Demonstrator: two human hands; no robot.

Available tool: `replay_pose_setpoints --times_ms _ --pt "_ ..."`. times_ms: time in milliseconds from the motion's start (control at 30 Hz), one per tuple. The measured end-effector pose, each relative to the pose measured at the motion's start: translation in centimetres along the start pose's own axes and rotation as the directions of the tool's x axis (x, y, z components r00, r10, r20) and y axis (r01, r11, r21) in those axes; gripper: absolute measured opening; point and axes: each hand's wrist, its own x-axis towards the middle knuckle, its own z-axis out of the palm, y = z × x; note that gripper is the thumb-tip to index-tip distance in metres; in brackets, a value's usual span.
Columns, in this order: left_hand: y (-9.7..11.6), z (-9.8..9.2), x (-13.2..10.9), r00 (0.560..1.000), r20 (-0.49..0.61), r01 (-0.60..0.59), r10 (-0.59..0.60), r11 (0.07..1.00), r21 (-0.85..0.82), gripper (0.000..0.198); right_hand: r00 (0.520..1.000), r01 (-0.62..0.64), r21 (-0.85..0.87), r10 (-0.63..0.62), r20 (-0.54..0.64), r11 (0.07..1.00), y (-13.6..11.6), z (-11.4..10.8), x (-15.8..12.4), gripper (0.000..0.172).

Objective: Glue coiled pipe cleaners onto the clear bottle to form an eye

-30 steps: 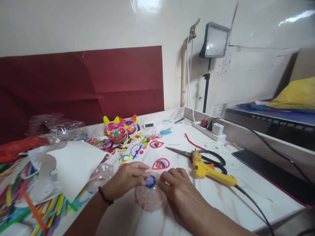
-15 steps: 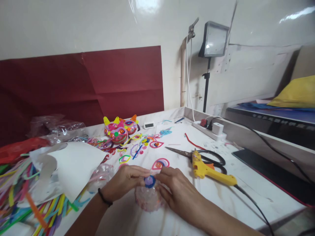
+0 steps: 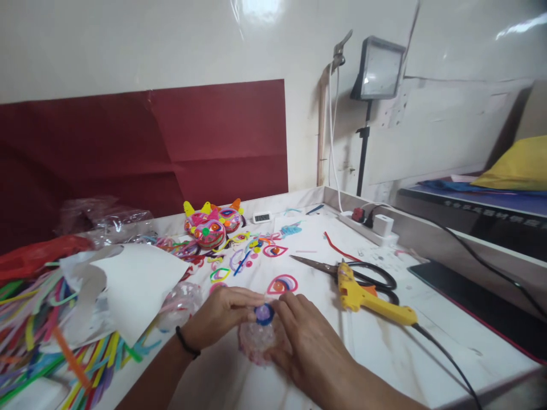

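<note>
A clear plastic dome-like piece (image 3: 257, 338) with a pinkish trimmed edge rests on the table below my hands. A blue fuzzy ring with a lilac centre (image 3: 264, 313) sits at its top. My left hand (image 3: 226, 314) pinches the ring's left side with thumb and fingertips. My right hand (image 3: 304, 339) is closed around the plastic piece's right side, fingers by the ring and thumb low near the trimmed edge. Just beyond lies a pink-outlined eye shape (image 3: 282, 285) with an orange centre. Another clear plastic piece (image 3: 182, 304) lies left of my left hand.
To the right are black-handled scissors (image 3: 316, 263) and a yellow glue gun (image 3: 363, 299) with its cord. Colourful animal faces (image 3: 209, 232) stand at the back beside a small digital clock (image 3: 262, 217). Pipe cleaners (image 3: 96, 364) and white paper (image 3: 137, 285) cover the left.
My right thumb has moved down from beside the ring to the plastic piece's lower edge. My left hand keeps its pinch. The whole view has shifted slightly.
</note>
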Motion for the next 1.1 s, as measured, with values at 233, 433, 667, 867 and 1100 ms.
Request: replay_pose_setpoints --times_ms 233,433,667,867,1100 --pt "0.1 0.6 -0.9 0.995 -0.096 0.028 -0.021 0.997 0.073 0.021 0.997 0.066 0.032 -0.068 0.045 0.997 0.4 -1.0 0.5 0.063" --pt "1.6 3.1 -2.1 0.968 -0.24 0.126 -0.078 0.973 0.193 0.019 0.969 0.186 0.074 -0.195 0.15 0.98 2.6 -2.6 0.9 0.075" --pt "3.1 5.1 -2.9 0.932 -0.333 0.248 -0.142 0.921 0.302 0.015 0.965 0.178 0.133 -0.199 0.169 0.975 3.2 -3.6 -0.3 0.069" --pt "3.1 5.4 -2.9 0.928 -0.341 0.262 -0.148 0.91 0.32 0.018 0.981 0.094 0.164 -0.12 0.152 0.982 2.2 -2.4 -0.6 0.078" --pt "2.3 6.0 -3.9 0.925 -0.356 0.251 -0.134 0.919 0.306 0.019 0.966 0.142 0.214 -0.183 0.184 0.966 3.0 -2.5 0.2 0.084"
